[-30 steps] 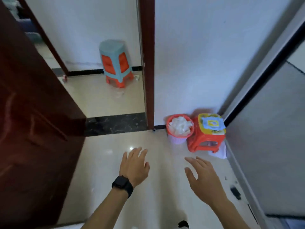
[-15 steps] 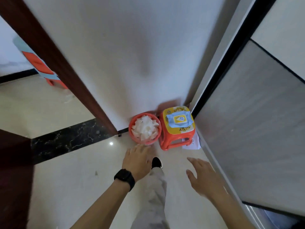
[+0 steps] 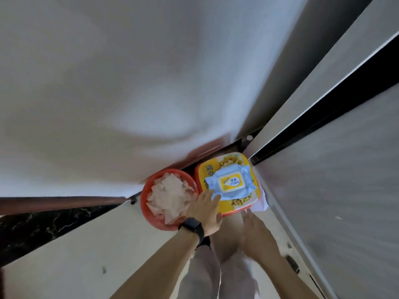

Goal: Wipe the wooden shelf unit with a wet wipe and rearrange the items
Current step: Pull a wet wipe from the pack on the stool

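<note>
A pale blue wet wipe pack (image 3: pixel 231 183) with a yellow lid lies on a small red stool with a yellow top (image 3: pixel 248 205) in the corner of the floor. My left hand (image 3: pixel 206 210), with a black watch on its wrist, reaches to the pack's near left corner and its fingertips touch it. My right hand (image 3: pixel 257 231) hovers open just in front of the stool, holding nothing. The wooden shelf unit is not in view.
A red basket (image 3: pixel 144 203) full of used white wipes stands against the stool's left side. A white wall rises behind both. A grey sliding door (image 3: pixel 336 190) with a dark frame runs along the right. A white paper (image 3: pixel 262 205) lies beside the stool.
I have stepped closer and leaned down, so the stool and basket fill more of the view. My left hand moved forward from above the floor to the wipe pack; my right hand followed.
</note>
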`<state>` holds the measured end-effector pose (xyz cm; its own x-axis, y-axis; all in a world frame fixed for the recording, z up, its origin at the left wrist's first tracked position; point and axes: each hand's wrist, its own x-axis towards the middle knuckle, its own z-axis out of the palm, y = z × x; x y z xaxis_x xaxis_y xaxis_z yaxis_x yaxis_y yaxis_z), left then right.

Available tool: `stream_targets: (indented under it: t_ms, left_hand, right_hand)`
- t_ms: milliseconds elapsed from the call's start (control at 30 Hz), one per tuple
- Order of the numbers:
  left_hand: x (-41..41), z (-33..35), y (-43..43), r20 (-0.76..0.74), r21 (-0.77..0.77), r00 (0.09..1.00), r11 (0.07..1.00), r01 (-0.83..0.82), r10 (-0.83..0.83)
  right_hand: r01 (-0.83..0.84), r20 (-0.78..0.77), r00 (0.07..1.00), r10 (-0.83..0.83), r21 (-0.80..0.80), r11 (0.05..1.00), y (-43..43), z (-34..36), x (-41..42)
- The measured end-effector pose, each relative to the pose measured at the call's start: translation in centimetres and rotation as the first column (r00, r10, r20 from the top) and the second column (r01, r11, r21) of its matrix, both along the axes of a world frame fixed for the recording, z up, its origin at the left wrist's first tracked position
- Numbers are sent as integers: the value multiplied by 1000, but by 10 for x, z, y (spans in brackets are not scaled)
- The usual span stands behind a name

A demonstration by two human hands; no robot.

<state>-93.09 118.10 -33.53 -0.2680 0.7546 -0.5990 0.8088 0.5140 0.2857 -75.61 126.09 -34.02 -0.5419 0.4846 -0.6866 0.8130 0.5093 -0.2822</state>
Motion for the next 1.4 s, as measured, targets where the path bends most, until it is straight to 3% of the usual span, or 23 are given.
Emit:
stream_targets:
  t_ms: [133,200,367,500,600,700,767,833,900,1000,1067,1133,1333,1400]
  left_hand:
    - [-17,-82,49,-53,-4,995,997,80,-80]
    - [-19,-124,64,-59,15,992,993,115,-113]
    - [-4,-204,81,-77,92,987,984,151,-144]
    - [0,-228,92,-179,226,977,962,154,-115]
    - [-9,-233,100,-301,254,912,899,358,-278]
    - [-31,-213,113,-245,214,922,911,353,-299]
    - [-52,-203,127,-224,157,959,965,209,-172]
    - [-73,-197,134,-212,229,976,968,97,-48]
    - [-84,-195,129,-300,321,953,937,138,-38]
    - [-77,-205,107,-335,415,911,830,373,-242]
    - [-63,-215,91,-111,303,963,914,269,-246]
    - [-45,-222,79,7,174,998,983,59,-61]
    - [-27,-224,81,109,189,971,955,-229,211]
    - [-31,-225,83,206,187,937,928,-321,282]
  right_hand:
    - [-119,-43,992,123,87,989,34,-97,-25]
    - [-188,46,982,185,85,979,42,-137,-27]
    - [-251,25,967,252,210,945,42,-199,-3]
    - [-246,0,967,256,273,930,39,-212,4]
    - [-270,0,960,280,260,927,43,-214,5]
    - [-279,7,958,286,241,929,46,-210,-1]
    - [-267,4,962,272,208,941,45,-205,-9]
    - [-218,-20,974,226,182,959,46,-205,-16]
    - [-98,-55,993,107,150,984,53,-200,-26]
    - [130,-109,987,-121,81,988,74,-189,-45]
    - [276,-104,956,-274,5,961,87,-184,-59]
    - [400,-137,907,-397,-7,916,97,-182,-72]
    - [568,-46,822,-568,-3,823,110,-201,-92]
    - [521,-36,853,-521,15,853,108,-203,-95]
